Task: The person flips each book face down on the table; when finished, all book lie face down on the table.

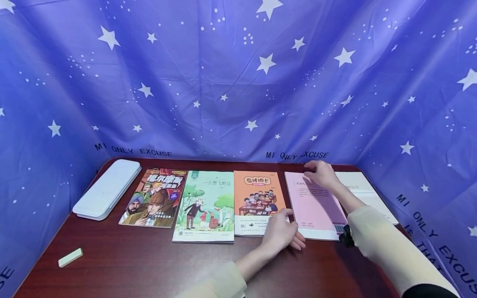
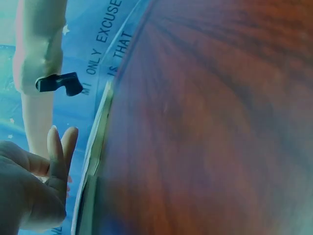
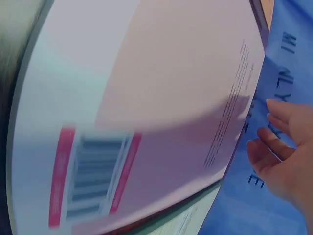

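A pink book (image 1: 316, 207) lies back cover up at the right of the table, its barcode near the front corner. Over its far edge is my right hand (image 1: 323, 174), fingers loosely bent and holding nothing; in the right wrist view the hand (image 3: 283, 147) appears beyond the pink cover (image 3: 186, 73). My left hand (image 1: 280, 234) is at the near right corner of an orange book (image 1: 257, 196), close to the pink book's near left corner. Its fingers look extended in the left wrist view (image 2: 58, 161), and whether they touch either book is hard to tell.
Left of the orange book lie a green book (image 1: 206, 207) and a detective comic-style book (image 1: 154, 198). A white case (image 1: 108, 188) lies far left, with a pale eraser-like block (image 1: 70, 257) nearer. A cream book (image 1: 367, 196) is far right. Starry blue curtains (image 1: 201, 82) surround the table.
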Available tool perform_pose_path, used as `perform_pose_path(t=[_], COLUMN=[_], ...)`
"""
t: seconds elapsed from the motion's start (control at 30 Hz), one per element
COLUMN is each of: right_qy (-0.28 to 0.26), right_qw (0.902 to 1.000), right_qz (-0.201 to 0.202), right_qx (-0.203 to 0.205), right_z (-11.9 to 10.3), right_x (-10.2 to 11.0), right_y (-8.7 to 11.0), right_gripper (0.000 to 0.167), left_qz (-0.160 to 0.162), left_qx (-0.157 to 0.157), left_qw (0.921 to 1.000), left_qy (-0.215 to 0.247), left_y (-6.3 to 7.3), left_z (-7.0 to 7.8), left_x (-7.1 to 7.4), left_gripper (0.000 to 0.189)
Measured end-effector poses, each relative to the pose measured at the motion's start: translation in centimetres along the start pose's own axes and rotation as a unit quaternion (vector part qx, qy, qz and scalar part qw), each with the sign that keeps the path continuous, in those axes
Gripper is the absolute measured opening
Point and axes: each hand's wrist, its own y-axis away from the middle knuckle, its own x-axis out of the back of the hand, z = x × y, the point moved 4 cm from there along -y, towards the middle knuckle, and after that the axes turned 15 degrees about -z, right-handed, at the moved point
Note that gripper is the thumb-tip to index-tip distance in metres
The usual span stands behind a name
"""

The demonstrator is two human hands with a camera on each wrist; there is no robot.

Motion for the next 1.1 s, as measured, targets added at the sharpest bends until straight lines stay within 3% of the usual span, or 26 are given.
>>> perform_pose_path(t=[0.17, 0.3, 0.5, 0.7, 1.1], right_qy=[-0.028, -0.050, -0.075, -0.094, -0.039], right_qw=[0.9995, 0.9982, 0.9957, 0.9932, 0.9913], right_qz=[0.005, 0.018, 0.025, -0.001, -0.052], right_qx=[0.012, 0.028, 0.048, 0.069, 0.114], right_z=[-1.8, -3.5, -6.0, -8.0, -10.4], right_x=[-0.9, -1.7, -2.8, -4.1, -5.9], right_y=[-0.4, -0.9, -1.5, -1.8, -2.6], right_gripper=[0.036, 0.033, 0.033, 0.040, 0.060], left_qz=[0.000, -0.022, 0.003, 0.027, 0.023], left_qx=[-0.027, -0.040, -0.034, -0.027, -0.006], left_qw=[0.9996, 0.9971, 0.9994, 0.9967, 0.9917], left_qy=[0.001, 0.060, -0.010, -0.071, -0.126], left_y=[0.1, 0.3, 1.3, 2.1, 4.7], left_z=[0.1, -0.1, -0.3, -0.5, -1.7], left_x=[1.9, 3.3, 5.8, 8.0, 12.2], left_gripper=[0.030, 0.028, 0.023, 0.018, 0.020])
